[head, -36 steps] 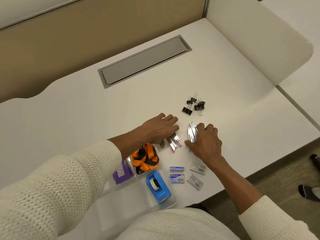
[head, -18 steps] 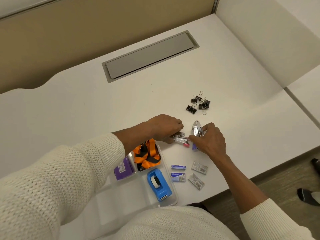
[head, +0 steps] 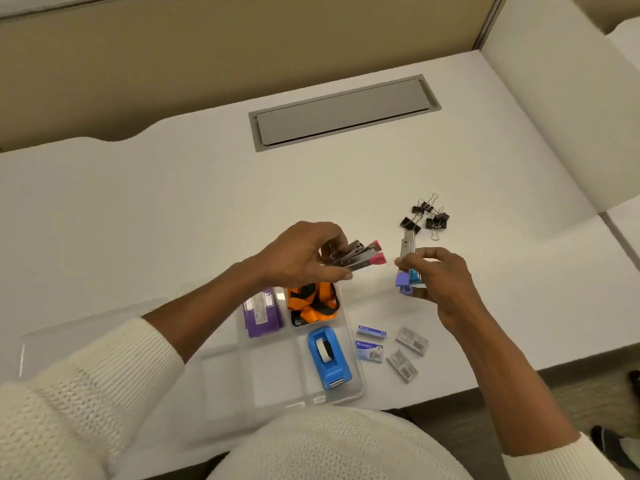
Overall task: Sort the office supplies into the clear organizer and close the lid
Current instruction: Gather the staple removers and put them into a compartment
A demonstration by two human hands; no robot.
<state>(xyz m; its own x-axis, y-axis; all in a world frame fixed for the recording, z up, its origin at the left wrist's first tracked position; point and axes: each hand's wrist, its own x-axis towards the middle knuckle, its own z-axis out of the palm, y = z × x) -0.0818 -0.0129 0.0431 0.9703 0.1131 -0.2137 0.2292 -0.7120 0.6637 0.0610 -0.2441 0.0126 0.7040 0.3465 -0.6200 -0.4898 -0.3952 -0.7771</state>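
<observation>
Both hands (head: 304, 258) (head: 440, 282) gripping staple removers (head: 360, 256) above organizer (head: 356, 393)

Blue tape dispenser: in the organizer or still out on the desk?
In: the blue tape dispenser lies inside a front compartment of the clear organizer.

In the middle of the frame the left hand (head: 304, 258) is closed around a bundle of small metal staplers with pink ends (head: 360, 256), held above the white bench (head: 173, 216), while the right hand (head: 440, 282) grips more small staplers with purple and blue ends (head: 407, 277), tilted nearly upright. Below the left hand lies the clear organizer (head: 358, 386), with a purple packet (head: 263, 315), an orange and black lanyard (head: 313, 303) and a blue tape dispenser (head: 329, 358) in separate compartments. To its right four small staple boxes (head: 391, 348) lie on the bench, and black binder clips (head: 429, 216) are clustered right of centre.
</observation>
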